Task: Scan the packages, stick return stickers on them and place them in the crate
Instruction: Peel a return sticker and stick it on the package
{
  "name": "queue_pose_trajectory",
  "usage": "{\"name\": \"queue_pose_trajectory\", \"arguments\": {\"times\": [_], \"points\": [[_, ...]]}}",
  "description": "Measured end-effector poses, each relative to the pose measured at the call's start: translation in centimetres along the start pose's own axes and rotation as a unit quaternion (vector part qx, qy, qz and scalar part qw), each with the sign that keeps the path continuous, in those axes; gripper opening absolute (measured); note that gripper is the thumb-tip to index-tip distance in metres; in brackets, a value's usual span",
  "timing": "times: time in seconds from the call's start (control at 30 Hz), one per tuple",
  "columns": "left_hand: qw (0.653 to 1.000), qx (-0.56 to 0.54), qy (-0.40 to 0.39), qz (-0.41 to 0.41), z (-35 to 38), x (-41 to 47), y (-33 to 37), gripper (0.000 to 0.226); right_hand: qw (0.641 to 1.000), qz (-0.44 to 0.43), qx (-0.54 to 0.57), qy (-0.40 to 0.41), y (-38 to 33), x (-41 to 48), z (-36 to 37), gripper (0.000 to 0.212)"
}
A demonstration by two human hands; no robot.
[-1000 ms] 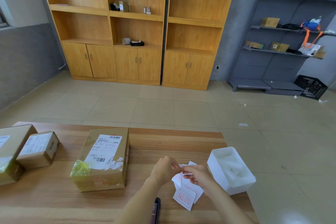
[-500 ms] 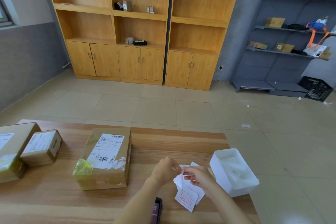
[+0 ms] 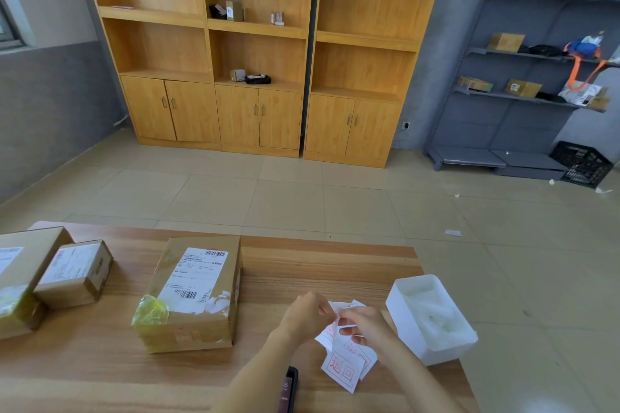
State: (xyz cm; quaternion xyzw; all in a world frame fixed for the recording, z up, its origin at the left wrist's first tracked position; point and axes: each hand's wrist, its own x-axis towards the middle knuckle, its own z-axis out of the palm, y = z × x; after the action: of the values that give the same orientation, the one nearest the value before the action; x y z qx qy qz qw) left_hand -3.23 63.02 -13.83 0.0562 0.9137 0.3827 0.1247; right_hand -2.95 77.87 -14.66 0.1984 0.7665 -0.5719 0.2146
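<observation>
Phone: a dark phone point(image 3: 290, 389) lies on the wooden surface point(image 3: 100, 375) at the bottom centre of the frame, its long axis running toward the viewer, partly hidden by the left forearm.
Stickers: a small stack of white return stickers point(image 3: 345, 365) with red printed frames and characters sits lower centre-right, fanned out, the long side of the lowest sheet slanting toward the bottom right.
Hands: the left hand point(image 3: 303, 315) and right hand point(image 3: 365, 325) meet over the stack, fingertips pinched together on the upper edge of a sticker sheet.
Tray: a white plastic tray point(image 3: 399, 303) stands just right of the hands at the surface's right edge, its long axis angled toward the lower right.
Nearest package: a brown cardboard package point(image 3: 193, 292) lies left of the hands, label up, long axis running away from the viewer; a yellow crumpled patch marks its near-left corner.
Other packages: a small package point(image 3: 75, 273) and a larger package point(image 3: 23, 275) touch each other at the left edge of the frame.
Crate: a black crate point(image 3: 582, 163) rests on the floor at the far right, beside the grey shelf unit point(image 3: 503, 104).
Cabinets: wooden cabinets point(image 3: 261, 54) line the far wall.
</observation>
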Motion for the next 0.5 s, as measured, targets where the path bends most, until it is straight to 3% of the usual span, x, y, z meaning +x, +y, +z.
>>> {"name": "queue_pose_trajectory", "arguments": {"times": [0.17,0.5], "points": [[1.0,0.014,-0.01,0.004,0.1,0.2,-0.1,0.025,0.999,-0.006,-0.031,-0.007,0.0,-0.1,0.2,0.021],[1.0,0.015,-0.004,0.008,-1.0,1.0,1.0,0.014,0.998,-0.051,-0.036,0.0,-1.8,0.1,-0.6,0.012]]}}
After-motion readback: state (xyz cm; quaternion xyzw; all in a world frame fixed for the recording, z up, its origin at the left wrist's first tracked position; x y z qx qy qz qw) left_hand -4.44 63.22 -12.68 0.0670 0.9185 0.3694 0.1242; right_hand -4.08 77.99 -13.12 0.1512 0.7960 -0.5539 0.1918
